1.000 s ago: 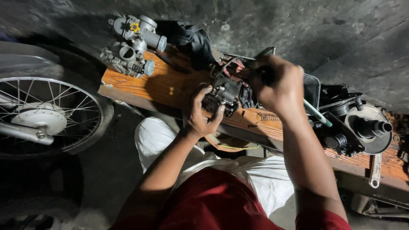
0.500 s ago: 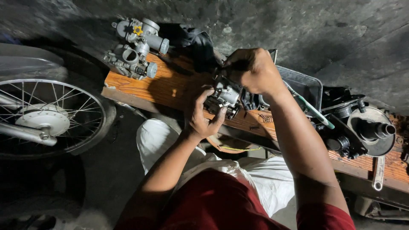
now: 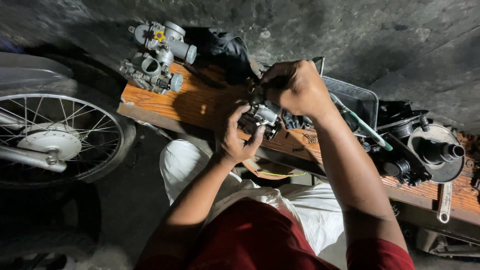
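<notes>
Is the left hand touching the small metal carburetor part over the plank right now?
Touching. The head view shows the left hand with fingers curled around the metal carburetor part from below, no gap visible; the right hand covers it from above.

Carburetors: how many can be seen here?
3: two carburetors at the plank's left end, one between the left hand and right hand. Others may be hidden.

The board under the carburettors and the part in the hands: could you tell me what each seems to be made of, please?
The board looks like bare wood: orange-brown with visible grain lines. The part held by the left hand and right hand looks like cast metal, dull silver-grey with dark grime; which alloy cannot be told.
</notes>
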